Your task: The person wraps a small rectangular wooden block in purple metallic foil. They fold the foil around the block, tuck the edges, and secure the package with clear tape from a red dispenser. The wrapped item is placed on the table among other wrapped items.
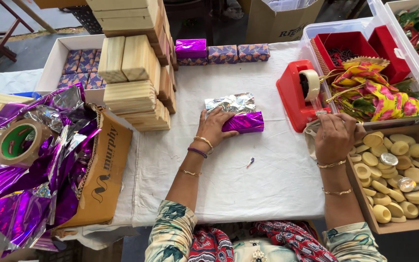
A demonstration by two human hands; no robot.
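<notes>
purple foil block (pixel 242 122) under left hand (pixel 213 127), right hand (pixel 334 136) at red tape dispenser (pixel 298 95)

purple foil-wrapped block (pixel 241 121) mid-table; patterned wrapped boxes (pixel 224 53) behind; brown printed carton (pixel 105 170) left

Both forearms bare below patterned sleeves — cream cloth with teal and dark leaf print, ending near the elbows. Left hand (pixel 214 127): 2 gold bangles, 1 purple band, 1 thin gold chain. Right hand (pixel 334 137): 2 thin gold bracelets. Red-and-black printed scarf at chest — small brooch below.
</notes>
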